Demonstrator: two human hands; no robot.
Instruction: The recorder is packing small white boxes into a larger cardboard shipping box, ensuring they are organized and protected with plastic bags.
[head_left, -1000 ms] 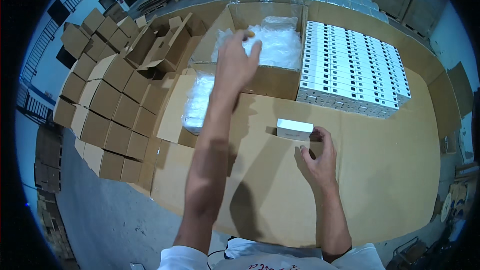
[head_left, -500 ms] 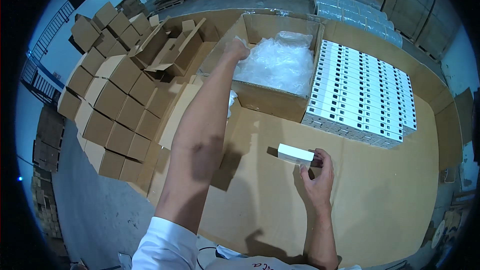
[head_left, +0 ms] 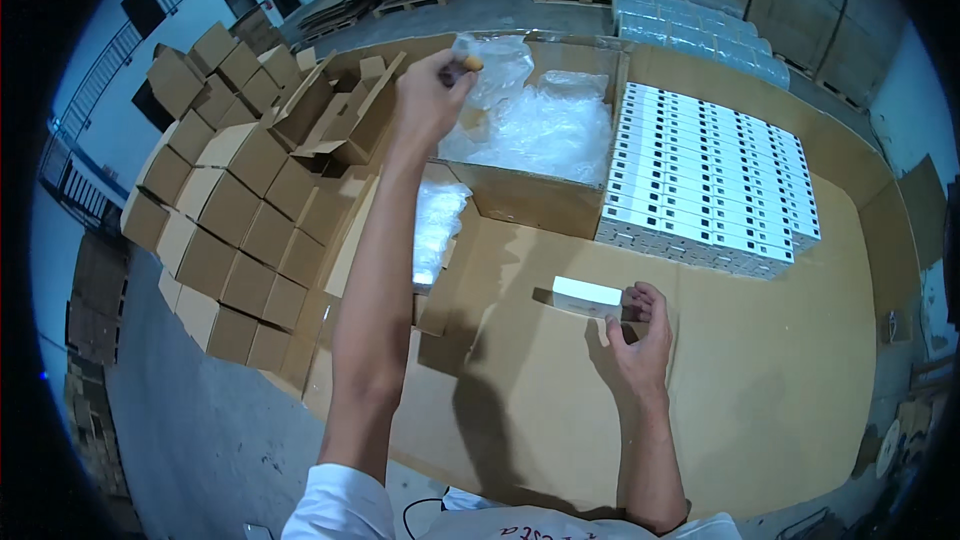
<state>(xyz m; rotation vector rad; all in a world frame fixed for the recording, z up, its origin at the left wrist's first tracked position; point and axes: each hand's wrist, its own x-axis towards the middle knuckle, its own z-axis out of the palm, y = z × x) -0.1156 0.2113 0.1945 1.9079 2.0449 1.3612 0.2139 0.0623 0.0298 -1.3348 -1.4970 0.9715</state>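
My left hand is raised at the left side of a large cardboard box. Its fingers are closed on a clear plastic bag, which hangs out to the right of them over the box. More crumpled clear plastic fills that box. Nearer to me, my right hand holds the right end of a small white box, thumb at the front and fingers curled behind. The white box rests on the cardboard-covered table.
Rows of white boxes with dark square marks stand at the right. Stacked brown cartons line the left side. A smaller open carton of flattened clear plastic sits beside my left forearm. A cardboard wall rims the table.
My left hand has drawn back leftward and up, pulling the plastic bag up from the pile. My right hand stays at the white box. The view has shifted slightly.
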